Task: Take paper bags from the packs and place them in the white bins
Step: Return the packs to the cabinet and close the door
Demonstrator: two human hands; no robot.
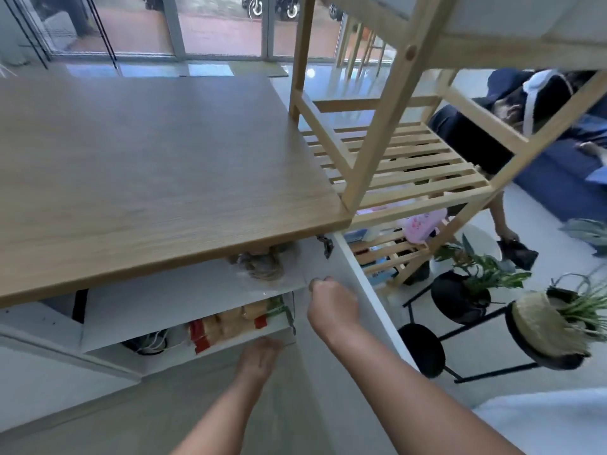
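Head view, looking down past a wood-topped bench [157, 165] into the open white cabinet beneath it. Right hand [331, 302] curled into a loose fist at the upper part of the open cabinet door [358, 290], fingers folded in and knuckles up; it touches or grips the door's edge, exact contact hard to make out, nothing else seen in it. Left hand [259, 357] reaches low toward the front lip of the lower shelf [230, 348], fingers together and bent down; the fingertips are at the shelf edge, and whether they hold anything cannot be told. On that lower shelf, just beyond the left hand, lies a row of packs [230, 323], tan-brown with red bands, lying side by side; likely the paper bag packs, though blur hides detail. Left of them a dark bundle with white cords [147, 343]. On the upper shelf [170, 297], a clear plastic bag holding something brownish [262, 267] sits near the back right corner under the bench top. No white bin identifiable in this view. To the right of the bench stands a slatted wooden rack [394, 165]; past it, potted plants on black stands [466, 290], and another person seated on a blue sofa [558, 178].
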